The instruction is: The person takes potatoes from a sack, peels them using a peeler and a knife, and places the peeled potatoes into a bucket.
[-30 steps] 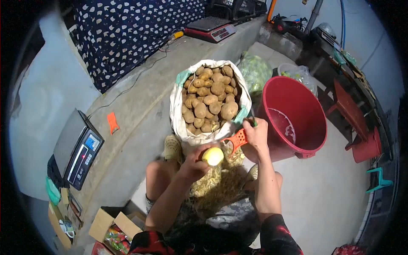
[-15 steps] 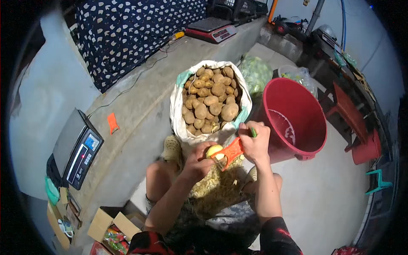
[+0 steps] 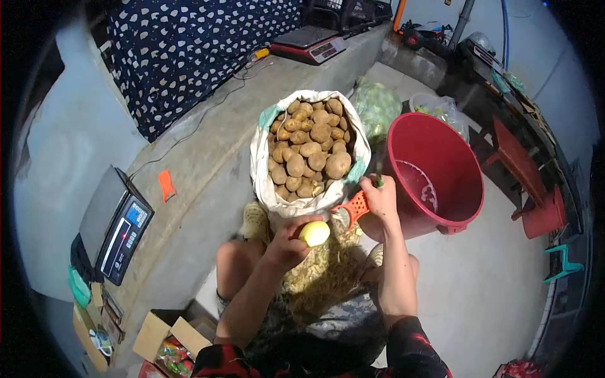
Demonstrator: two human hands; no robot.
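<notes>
My left hand (image 3: 288, 244) is closed round a pale yellow peeled potato (image 3: 314, 234). In my right hand (image 3: 380, 200) is an orange peeler (image 3: 355, 208) with a green handle end showing above the fist. The peeler's blade end points left, a little above the potato and apart from it. Just beyond my hands stands a white sack (image 3: 259, 167) full of unpeeled brown potatoes (image 3: 309, 149). Below my hands, a heap of peelings (image 3: 318, 274) lies between my legs.
A large red tub (image 3: 464, 160) with some whitish liquid or foam inside stands right of the sack. Behind it are bags of green vegetables (image 3: 376, 107). Scales (image 3: 126, 233) and an orange packet (image 3: 166, 185) rest on the left ledge; an open carton (image 3: 183, 334) sits lower left.
The peeler has come off the potato and moved up and right with my right hand. My left hand keeps the potato, which now shows more of its peeled side.
</notes>
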